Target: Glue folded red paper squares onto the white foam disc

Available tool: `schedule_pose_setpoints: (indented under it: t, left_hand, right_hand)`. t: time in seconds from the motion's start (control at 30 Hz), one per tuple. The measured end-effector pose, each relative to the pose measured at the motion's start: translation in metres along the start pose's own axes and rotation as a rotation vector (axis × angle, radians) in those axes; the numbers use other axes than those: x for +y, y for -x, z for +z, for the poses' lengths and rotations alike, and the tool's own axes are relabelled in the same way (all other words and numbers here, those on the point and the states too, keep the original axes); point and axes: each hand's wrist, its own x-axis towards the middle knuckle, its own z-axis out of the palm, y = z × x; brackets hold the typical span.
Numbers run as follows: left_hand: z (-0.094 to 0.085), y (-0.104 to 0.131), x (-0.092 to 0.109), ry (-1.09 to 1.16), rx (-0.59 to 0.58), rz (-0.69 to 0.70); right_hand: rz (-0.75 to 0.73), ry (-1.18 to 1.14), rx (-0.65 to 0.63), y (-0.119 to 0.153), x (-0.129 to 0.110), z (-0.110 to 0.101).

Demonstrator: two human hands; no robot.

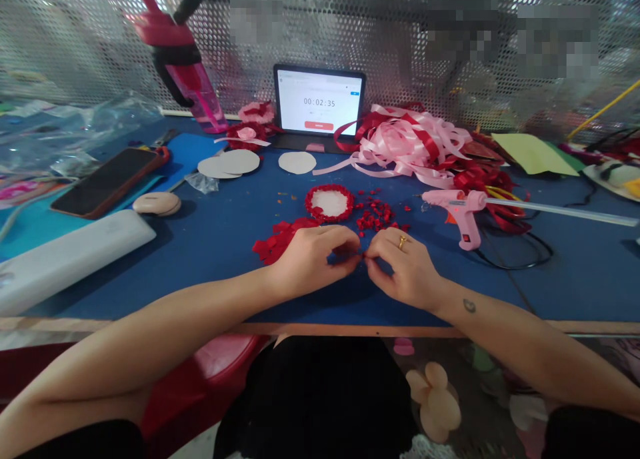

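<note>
My left hand (315, 260) and my right hand (407, 271) meet near the table's front edge, fingertips pinched together. Between them is a tiny dark red piece (363, 254), seemingly ribbon, mostly hidden by the fingers. Flat cut pieces of red ribbon (277, 241) lie beside and partly behind my left hand. Just beyond my right hand is a scatter of small folded red ribbon pieces (376, 216). A white disc (333, 203) edged with a ring of red pieces lies flat beyond both hands.
A pink glue gun (463, 212) with a long glue stick and cord lies right. Behind are tangled pink ribbons (400, 142), a tablet (320, 102) showing a timer, and white discs (240, 161). Leftward are a phone (107, 182), a white case (75, 256) and a bottle (193, 89).
</note>
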Motion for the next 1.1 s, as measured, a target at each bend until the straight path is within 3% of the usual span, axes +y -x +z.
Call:
schedule_pose_setpoints:
  t: [0.33, 0.67, 0.9, 1.1]
  left_hand:
    - [0.0028, 0.0024, 0.0005, -0.083, -0.01, 0.129]
    - [0.0037, 0.0072, 0.0032, -0.356, 0.003, 0.264]
    - [0.0021, 0.006, 0.0014, -0.367, -0.019, 0.266]
    - [0.0025, 0.0053, 0.0023, -0.374, -0.054, 0.297]
  right_hand:
    - [-0.017, -0.005, -0.011, -0.0013, -0.0006, -0.0004]
    - [-0.005, 0.022, -0.048, 0.0013, -0.0015, 0.003]
    - [0.013, 0.135, -0.089, 0.0022, -0.0008, -0.0019]
    - [-0.079, 0.186, -0.116, 0.0015, -0.0008, -0.0021]
